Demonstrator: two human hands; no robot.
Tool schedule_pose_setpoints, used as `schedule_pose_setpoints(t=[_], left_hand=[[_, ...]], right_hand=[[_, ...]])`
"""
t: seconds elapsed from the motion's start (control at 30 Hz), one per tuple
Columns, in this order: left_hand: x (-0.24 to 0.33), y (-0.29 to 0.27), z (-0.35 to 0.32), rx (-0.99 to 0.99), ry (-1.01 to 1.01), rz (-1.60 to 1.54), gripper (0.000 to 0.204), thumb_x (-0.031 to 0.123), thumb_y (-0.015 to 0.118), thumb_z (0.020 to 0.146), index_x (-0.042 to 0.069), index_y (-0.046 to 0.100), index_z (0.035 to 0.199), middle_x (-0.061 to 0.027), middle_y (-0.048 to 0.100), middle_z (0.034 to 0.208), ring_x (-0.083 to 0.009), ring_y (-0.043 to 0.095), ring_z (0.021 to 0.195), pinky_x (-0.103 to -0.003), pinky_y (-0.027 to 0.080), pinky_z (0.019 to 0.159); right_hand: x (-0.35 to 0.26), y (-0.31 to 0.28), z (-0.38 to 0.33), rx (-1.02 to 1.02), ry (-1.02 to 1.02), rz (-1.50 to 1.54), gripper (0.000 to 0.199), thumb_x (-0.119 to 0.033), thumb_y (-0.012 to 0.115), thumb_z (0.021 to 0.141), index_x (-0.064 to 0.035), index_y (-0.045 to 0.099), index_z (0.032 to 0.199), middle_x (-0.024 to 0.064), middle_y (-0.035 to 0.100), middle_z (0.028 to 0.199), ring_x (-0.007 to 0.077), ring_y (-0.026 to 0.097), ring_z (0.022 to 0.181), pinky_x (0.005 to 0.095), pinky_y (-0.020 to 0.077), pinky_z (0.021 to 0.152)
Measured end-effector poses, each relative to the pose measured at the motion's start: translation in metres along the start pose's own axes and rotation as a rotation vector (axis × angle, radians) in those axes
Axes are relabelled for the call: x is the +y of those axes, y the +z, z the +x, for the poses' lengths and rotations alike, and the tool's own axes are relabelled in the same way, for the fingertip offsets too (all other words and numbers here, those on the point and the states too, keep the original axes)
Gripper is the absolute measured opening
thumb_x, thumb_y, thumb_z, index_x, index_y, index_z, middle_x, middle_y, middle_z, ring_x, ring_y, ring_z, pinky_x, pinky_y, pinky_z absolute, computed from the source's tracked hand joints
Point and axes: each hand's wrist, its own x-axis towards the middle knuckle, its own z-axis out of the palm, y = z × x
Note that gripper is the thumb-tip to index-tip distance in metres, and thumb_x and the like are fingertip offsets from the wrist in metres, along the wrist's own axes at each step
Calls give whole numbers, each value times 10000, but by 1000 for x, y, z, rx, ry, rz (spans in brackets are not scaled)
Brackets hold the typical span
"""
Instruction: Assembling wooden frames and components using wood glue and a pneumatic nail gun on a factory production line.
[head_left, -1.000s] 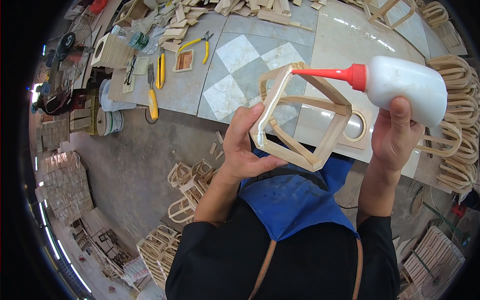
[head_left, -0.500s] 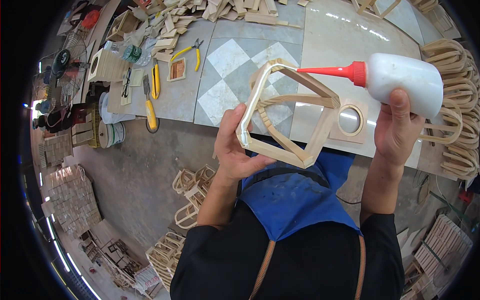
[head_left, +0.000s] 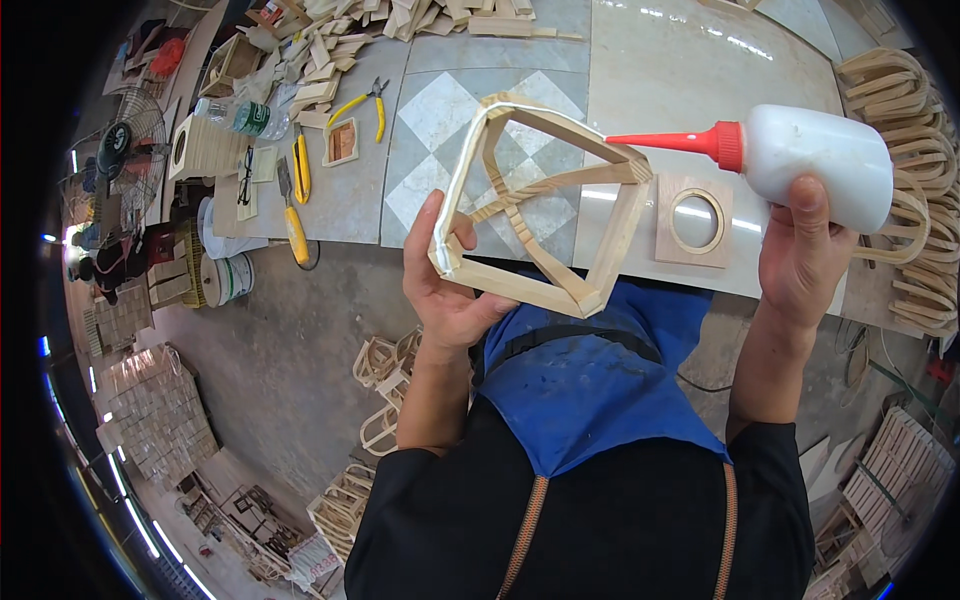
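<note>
My left hand (head_left: 447, 285) grips a light wooden frame (head_left: 530, 290) by its lower left corner, the fingers behind it and the thumb along its lower bar. Curved struts cross inside the frame. A bead of white glue (head_left: 462, 170) lines its left edge and part of the top. In my right hand (head_left: 806, 250) is a white squeeze bottle (head_left: 815, 165) with a red nozzle, held sideways. The nozzle tip (head_left: 612, 138) is at the frame's upper right bar; whether it touches, I cannot tell.
A square wooden piece with a round hole (head_left: 664, 225) lies on the worktable (head_left: 700, 100). Yellow-handled pliers (head_left: 378, 115), cutting tools (head_left: 296, 235) and a plastic bottle (head_left: 245, 118) lie to the left. Wood offcuts (head_left: 400, 20) pile up behind. Stacked curved wooden loops (head_left: 890, 80) stand at right.
The frame has shifted left and slightly up with my left hand. The nozzle tip is now farther right along the top bar, and the white glue line reaches further there.
</note>
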Motion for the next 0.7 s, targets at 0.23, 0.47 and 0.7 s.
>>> schedule_pose_setpoints(t=[0.23, 0.47, 0.7], left_hand=[[-1, -3, 3, 44, -6, 9, 1113, 269, 946, 676, 10, 351, 1580, -56, 565, 1065, -165, 487, 974, -291, 402, 891], [3, 0, 5, 98, -28, 38, 1108, 317, 931, 699, 21, 339, 1587, -60, 559, 1025, -168, 497, 951, -294, 396, 883], [2, -2, 6, 84, -20, 40, 1108, 324, 929, 703, 29, 338, 1591, -59, 559, 1024, -166, 504, 937, -294, 398, 880]], right_hand=[[1, -12, -4, 3, -11, -1, 481, -150, 824, 907, -53, 583, 1312, 82, 686, 1138, 205, 678, 1038, 375, 521, 1005], [-2, -15, -8, 9, -7, -8, 492, -151, 812, 917, -60, 568, 1334, 79, 688, 1140, 207, 679, 1050, 382, 521, 1016], [-1, -22, -13, -1, -39, -138, 547, -269, 764, 964, -52, 521, 1404, 103, 671, 1240, 222, 676, 1115, 387, 540, 1021]])
